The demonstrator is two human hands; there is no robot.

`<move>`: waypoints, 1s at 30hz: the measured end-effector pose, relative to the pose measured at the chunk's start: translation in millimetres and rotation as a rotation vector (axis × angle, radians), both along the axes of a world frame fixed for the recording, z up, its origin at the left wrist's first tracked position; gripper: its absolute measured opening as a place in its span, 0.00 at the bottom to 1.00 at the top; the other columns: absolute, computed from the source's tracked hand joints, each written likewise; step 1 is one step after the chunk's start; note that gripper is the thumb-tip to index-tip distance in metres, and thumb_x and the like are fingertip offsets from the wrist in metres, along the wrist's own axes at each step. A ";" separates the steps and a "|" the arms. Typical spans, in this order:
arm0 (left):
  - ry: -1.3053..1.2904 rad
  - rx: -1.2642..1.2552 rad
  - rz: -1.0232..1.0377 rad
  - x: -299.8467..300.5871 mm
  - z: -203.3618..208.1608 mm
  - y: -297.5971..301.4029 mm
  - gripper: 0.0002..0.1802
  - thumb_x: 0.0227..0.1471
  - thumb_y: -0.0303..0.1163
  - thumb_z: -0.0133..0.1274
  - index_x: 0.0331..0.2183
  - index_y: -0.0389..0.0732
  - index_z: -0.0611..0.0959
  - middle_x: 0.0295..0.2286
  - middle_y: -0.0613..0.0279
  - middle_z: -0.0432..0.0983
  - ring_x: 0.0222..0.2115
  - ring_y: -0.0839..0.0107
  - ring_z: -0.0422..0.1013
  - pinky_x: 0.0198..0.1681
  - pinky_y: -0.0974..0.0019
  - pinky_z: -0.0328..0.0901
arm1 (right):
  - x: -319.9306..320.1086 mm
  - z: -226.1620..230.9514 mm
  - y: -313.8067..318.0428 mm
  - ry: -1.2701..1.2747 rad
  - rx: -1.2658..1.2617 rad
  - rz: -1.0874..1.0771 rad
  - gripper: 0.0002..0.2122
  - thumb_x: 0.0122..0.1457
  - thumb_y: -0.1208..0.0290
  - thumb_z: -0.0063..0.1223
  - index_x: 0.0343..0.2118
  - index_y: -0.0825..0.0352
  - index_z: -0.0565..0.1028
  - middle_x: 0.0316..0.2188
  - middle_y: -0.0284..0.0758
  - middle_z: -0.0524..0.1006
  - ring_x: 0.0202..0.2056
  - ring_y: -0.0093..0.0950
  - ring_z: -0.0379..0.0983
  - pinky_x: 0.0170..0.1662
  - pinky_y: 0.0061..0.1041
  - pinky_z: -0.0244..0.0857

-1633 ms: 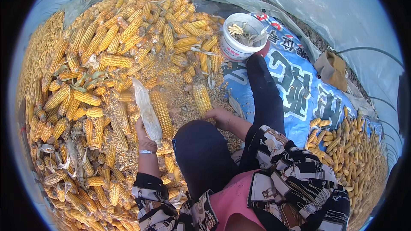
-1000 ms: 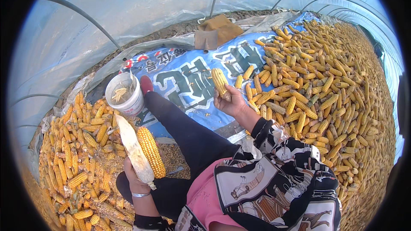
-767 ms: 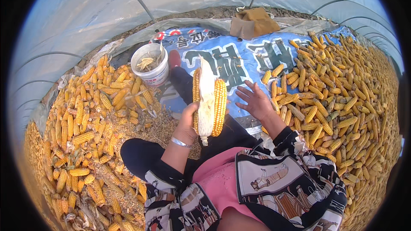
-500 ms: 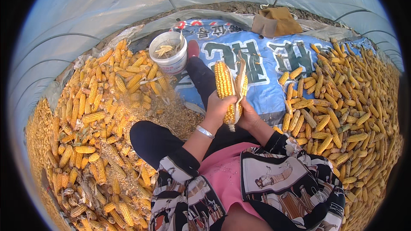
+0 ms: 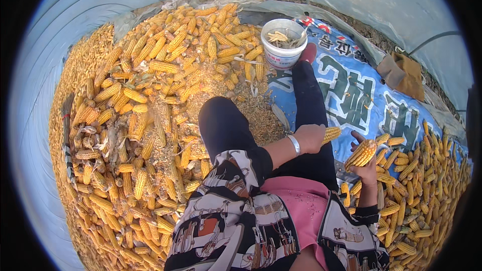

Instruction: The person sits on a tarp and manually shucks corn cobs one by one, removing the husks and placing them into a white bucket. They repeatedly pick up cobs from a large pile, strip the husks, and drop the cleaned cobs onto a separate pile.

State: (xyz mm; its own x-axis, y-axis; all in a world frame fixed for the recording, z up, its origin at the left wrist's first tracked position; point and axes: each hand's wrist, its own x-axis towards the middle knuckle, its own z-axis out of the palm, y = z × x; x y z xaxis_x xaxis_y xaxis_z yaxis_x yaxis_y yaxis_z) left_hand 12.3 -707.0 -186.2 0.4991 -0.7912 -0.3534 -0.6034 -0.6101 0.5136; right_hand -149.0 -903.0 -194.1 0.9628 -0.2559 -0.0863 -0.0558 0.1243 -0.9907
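Note:
My left hand (image 5: 309, 138), with a silver bracelet at the wrist, is closed round an ear of corn (image 5: 332, 134); its yellow tip sticks out to the right. Lower and farther right, my right hand (image 5: 369, 166) grips another ear of corn (image 5: 360, 154), its thick kernel-covered end facing me. The two ears are apart. Beneath the left hand is my dark trouser leg. Just beyond the right hand begins the right-hand heap of husked corn (image 5: 409, 190).
A large corn heap (image 5: 163, 68) covers the left side, with loose kernels (image 5: 258, 115) beside my knee. A white bucket (image 5: 282, 57) holding husk pieces stands by my red shoe. Blue printed sheeting (image 5: 346, 90) lies ahead, with a brown sack (image 5: 409, 76) at its far edge.
The view has swung left, so the scene sits farther right. My hands, earlier together on two ears side by side, have parted with one ear each. Husk strips between the ears no longer show.

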 end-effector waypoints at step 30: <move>1.302 -1.162 1.090 54.6 -15.0 18.1 0.24 0.62 0.51 0.44 0.34 0.37 0.76 0.27 0.55 0.76 0.30 0.60 0.75 0.35 0.58 0.71 | 57.8 0.9 95.4 0.099 0.137 0.366 0.29 0.35 0.73 0.72 0.44 0.69 0.71 0.36 0.30 0.76 0.38 0.22 0.73 0.46 0.26 0.68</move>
